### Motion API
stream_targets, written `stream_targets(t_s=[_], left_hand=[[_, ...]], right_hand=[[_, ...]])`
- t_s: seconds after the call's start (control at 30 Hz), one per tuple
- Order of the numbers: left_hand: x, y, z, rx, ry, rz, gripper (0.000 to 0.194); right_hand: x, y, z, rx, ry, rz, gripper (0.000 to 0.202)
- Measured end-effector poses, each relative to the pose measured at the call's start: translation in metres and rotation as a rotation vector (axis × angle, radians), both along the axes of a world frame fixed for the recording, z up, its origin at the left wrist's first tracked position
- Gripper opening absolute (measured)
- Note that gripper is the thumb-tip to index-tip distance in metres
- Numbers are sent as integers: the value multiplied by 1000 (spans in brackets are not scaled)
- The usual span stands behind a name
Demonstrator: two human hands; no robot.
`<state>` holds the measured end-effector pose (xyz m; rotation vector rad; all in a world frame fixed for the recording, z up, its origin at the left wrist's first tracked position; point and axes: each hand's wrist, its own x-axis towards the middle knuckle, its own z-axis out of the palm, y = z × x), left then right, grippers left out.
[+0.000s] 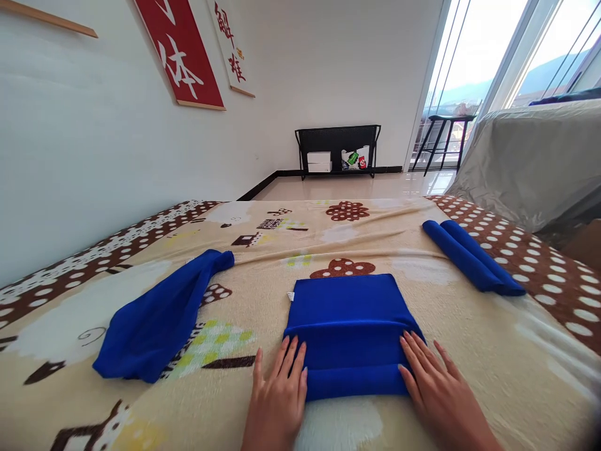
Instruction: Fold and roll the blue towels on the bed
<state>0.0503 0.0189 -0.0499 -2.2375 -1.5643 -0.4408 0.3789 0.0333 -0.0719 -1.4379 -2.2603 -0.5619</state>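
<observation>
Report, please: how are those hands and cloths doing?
Left hand, right hand: open, touching either side of middle cloth. Its near end folded or rolled. Not in the way: rolled cloth right, loose cloth left.

Head view, one: taken from above, faced forward and down across the blanket (263,282); left hand (278,393) and right hand (436,387) showed close, at bottom edge; black rack (338,139) far off, upper middle; window (491,37) at upper right.
</observation>
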Motion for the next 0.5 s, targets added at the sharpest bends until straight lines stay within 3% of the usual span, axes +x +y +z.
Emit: stream_targets(t_s=[0.1,0.17,0.23,0.3,0.37,0.43,0.5], left_hand=[[44,4,3,-72,-41,-122,53],[71,9,5,-152,-91,-201,55],[78,13,5,-177,-110,-162,54],[61,13,1,-142,-95,-16,54],[29,9,-4,-101,-76,116,54],[0,5,-7,-73,-60,164,53],[-12,3,-5,-27,-36,156,49]], right_hand=[[-42,4,13,-8,-13,149,39],[-65,8,17,-43,-51,268,41],[-69,13,13,-58,-61,245,43],[-51,16,4,-51,-37,98,49],[-20,16,-8,-43,-10,-24,57],[7,14,-16,-36,1,-68,60],[17,10,-15,-26,5,-71,58]])
